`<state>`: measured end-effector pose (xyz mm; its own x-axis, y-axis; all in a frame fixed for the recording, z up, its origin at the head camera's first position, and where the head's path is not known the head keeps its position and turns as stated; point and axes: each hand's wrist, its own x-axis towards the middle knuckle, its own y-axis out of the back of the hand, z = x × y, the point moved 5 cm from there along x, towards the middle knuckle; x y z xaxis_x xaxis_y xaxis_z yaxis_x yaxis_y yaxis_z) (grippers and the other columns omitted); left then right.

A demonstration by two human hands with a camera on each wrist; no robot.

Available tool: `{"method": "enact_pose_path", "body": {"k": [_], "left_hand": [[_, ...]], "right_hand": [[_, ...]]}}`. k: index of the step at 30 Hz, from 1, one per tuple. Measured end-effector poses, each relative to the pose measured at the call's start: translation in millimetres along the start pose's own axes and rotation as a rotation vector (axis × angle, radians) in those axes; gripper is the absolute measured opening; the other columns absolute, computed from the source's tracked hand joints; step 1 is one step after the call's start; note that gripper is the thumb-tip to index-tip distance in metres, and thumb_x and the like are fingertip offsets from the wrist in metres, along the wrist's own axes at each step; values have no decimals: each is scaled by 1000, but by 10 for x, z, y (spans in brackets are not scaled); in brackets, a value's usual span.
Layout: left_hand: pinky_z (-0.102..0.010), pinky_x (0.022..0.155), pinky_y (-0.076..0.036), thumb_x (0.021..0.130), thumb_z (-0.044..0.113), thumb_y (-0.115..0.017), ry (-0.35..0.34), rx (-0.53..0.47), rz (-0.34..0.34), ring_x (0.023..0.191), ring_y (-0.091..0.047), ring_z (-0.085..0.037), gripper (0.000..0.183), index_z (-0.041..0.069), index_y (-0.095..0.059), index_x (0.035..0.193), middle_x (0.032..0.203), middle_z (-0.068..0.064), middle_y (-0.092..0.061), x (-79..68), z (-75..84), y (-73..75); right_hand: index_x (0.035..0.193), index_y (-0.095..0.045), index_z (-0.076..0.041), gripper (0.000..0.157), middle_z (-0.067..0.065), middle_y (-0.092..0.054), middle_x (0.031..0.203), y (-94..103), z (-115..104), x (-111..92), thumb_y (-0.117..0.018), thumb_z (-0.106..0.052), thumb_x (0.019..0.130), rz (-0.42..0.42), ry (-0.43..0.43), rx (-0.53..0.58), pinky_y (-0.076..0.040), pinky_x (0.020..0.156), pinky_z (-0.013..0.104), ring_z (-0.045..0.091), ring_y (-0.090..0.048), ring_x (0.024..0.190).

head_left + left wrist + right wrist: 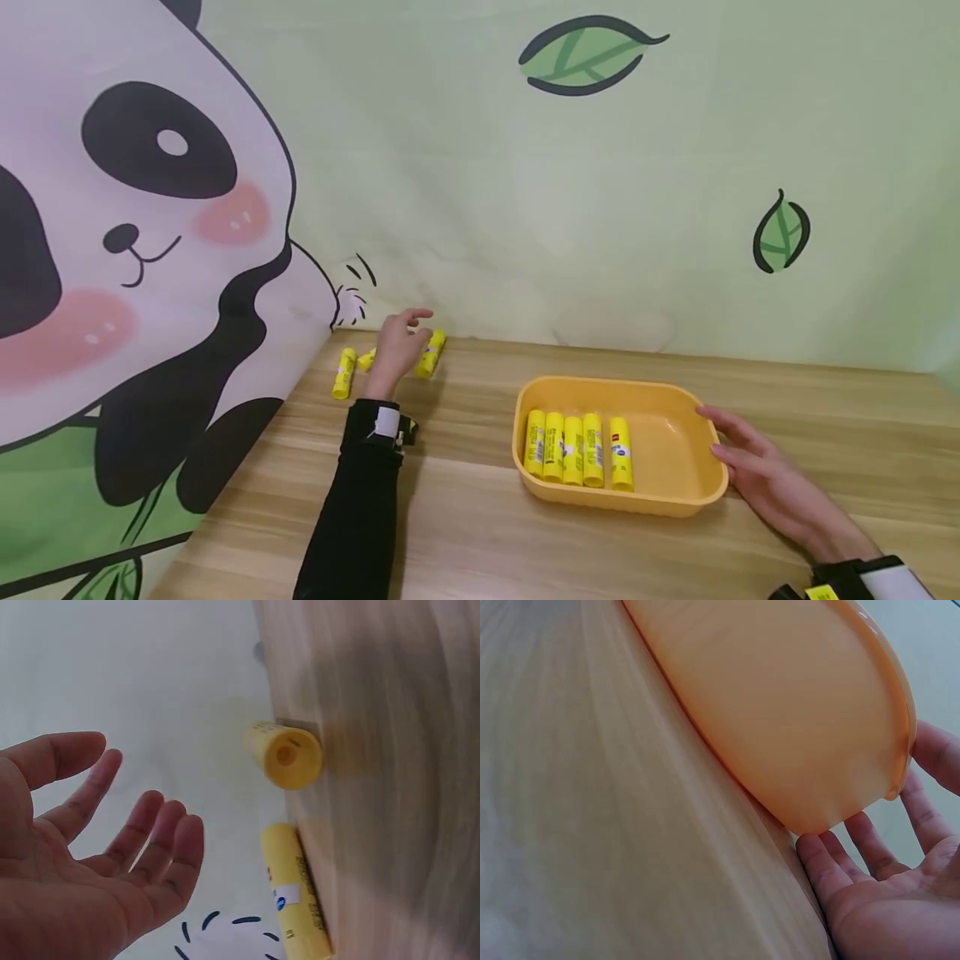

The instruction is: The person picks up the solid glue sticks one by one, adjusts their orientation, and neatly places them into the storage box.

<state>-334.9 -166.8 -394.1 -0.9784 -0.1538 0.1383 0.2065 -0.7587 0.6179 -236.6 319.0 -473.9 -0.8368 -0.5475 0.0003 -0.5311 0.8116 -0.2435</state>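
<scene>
My left hand (pixel 400 343) hovers over the far left of the table with its fingers loosely bent and nothing between them. Just right of it lies a yellow glue stick (pixel 431 354); a second glue stick (pixel 344 373) is to its left, and another glue stick (pixel 367 359) is partly hidden behind the hand. In the left wrist view, one glue stick (pixel 292 759) points its round end at the camera. My right hand (pixel 780 487) touches the right end of an orange-yellow plastic basket (pixel 675 446), fingertips against its outer wall (pixel 802 742) and rim.
Inside the basket, several yellow glue sticks (pixel 573 450) lie side by side in its left part, one set slightly apart. A pale green backdrop (pixel 480 183) with a panda and leaves rises at the wooden table's (pixel 465 525) back and left edges.
</scene>
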Motion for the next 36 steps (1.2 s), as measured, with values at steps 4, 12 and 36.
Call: {"method": "enact_pose_path", "body": {"k": [4, 12, 36], "left_hand": [[-35, 73, -42, 95, 21, -55, 35, 15, -72, 91, -49, -28, 42, 9, -54, 135, 136, -23, -44, 51, -119, -88], [-38, 81, -42, 95, 21, -53, 41, 77, -150, 108, -50, -31, 46, 6, -50, 138, 139, -24, -45, 69, -234, -149], [-32, 61, -40, 98, 17, -49, 15, 159, -278, 64, -45, -19, 47, 7, -44, 144, 133, -27, -48, 136, -325, -371]], "right_hand": [[152, -23, -11, 49, -1, -16, 149, -15, 21, -16, -32, -6, 104, -16, 21, 23, -45, 95, 27, 6, -46, 124], [152, -22, -10, 49, 3, -15, 149, -17, 35, -2, -33, -6, 104, -19, 16, 30, -45, 96, 29, 10, -45, 125], [150, -26, -7, 49, 7, -17, 150, 62, 25, -25, -39, -5, 102, 35, 24, 24, -45, 97, 31, 13, -45, 126]]}}
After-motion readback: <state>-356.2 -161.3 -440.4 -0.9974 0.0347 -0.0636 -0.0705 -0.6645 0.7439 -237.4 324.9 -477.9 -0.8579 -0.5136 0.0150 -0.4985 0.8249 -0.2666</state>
